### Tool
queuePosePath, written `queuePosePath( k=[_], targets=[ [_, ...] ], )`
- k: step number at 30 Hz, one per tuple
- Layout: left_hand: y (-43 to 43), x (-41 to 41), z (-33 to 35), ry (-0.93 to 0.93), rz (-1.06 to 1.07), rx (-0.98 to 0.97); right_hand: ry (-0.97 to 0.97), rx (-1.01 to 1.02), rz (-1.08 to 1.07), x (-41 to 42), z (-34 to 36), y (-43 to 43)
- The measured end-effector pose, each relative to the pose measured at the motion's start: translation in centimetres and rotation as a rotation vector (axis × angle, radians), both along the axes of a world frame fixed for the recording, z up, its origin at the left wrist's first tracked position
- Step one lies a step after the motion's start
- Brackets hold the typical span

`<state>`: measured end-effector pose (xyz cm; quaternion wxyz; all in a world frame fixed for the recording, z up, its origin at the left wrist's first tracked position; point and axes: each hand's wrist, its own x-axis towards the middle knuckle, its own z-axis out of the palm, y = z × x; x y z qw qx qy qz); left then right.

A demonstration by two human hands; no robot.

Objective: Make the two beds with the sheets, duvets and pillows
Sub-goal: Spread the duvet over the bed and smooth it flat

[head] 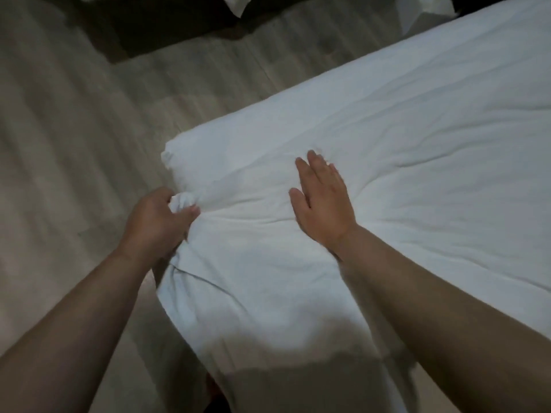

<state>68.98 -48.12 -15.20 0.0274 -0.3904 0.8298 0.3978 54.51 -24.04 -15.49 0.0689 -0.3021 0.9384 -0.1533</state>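
A: Progress?
B: We judge one duvet (387,150) spread, its near corner rumpled. No pillows on it in view, and the other bed is out of sight.
A: Hands?
B: Our left hand (158,217) bunches a fold at the corner. Our right hand (323,201) presses flat, fingers straight.
A: Lie?
B: The long axis runs from us toward upper right, with the floor (74,138) along its left.

i see a pale wood-look floor (74,138) along the left side and top, its planks running diagonally and smeared by blur toward the left edge. at the top a dark brown patch (167,25) lies on it; rug or low furniture, i cannot tell. shadow darkens the floor at the bottom.
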Motion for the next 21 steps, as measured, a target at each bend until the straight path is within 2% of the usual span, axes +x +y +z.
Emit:
queuePosePath(
  k=[3,5,7,9,11,13,16,18,21],
  targets=[
    [0.5,1.1,-0.6,-0.023,0.007,-0.052,-0.072,-0.033,-0.011,6.4,2.7,1.0],
    [2.1,1.9,0.9,0.011,0.063,-0.267,-0.061,-0.010,0.042,11.2,3.5,2.7],
    [5.4,3.1,3.4,0.204,0.002,-0.455,-0.004,-0.015,0.052,14.5,3.7,5.0],
    [10.2,5.2,4.9,0.308,-0.260,-0.401,0.010,0.011,0.001,16.0,3.8,7.1],
    [14.5,8.4,3.6,0.147,-0.595,-0.349,0.015,0.085,-0.078,16.2,4.3,8.9],
    [16.1,12.0,0.1,-0.049,-0.766,-0.379,0.047,0.185,-0.136,15.9,4.4,10.9],
    [16.0,14.6,-3.1,-0.152,-0.686,-0.355,0.070,0.274,-0.192,15.0,4.3,14.9],
    [17.0,13.8,-1.6,-0.227,-0.557,-0.352,0.092,0.293,-0.218,14.7,4.5,17.6],
    [22.5,13.0,2.1,-0.106,-0.475,-0.496,0.111,0.302,-0.312,15.6,5.2,21.3]
  ],
)
